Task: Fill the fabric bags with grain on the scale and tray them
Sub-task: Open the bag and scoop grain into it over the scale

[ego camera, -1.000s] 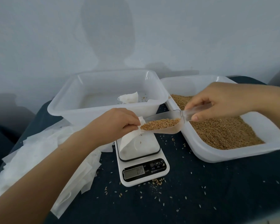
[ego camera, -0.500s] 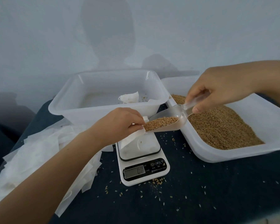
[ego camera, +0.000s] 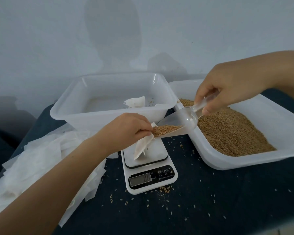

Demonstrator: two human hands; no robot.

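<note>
Head view: pouring now, so tip the scoop (ego camera: pixel 176 122) slowly, lip inside the bag (ego camera: pixel 143 145) mouth. Left hand (ego camera: pixel 127 128) pinches that mouth open, bag bottom resting on the scale (ego camera: pixel 149 168); right hand (ego camera: pixel 227 89) clamps the scoop handle above the grain tray (ego camera: pixel 244 160).

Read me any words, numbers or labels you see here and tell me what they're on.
"M" and "T": button letters on the scale, beside a power symbol.
Scale display: digits too blurred to read.
Small print under the buttons: too small to read.
Nothing else carries text.
</note>
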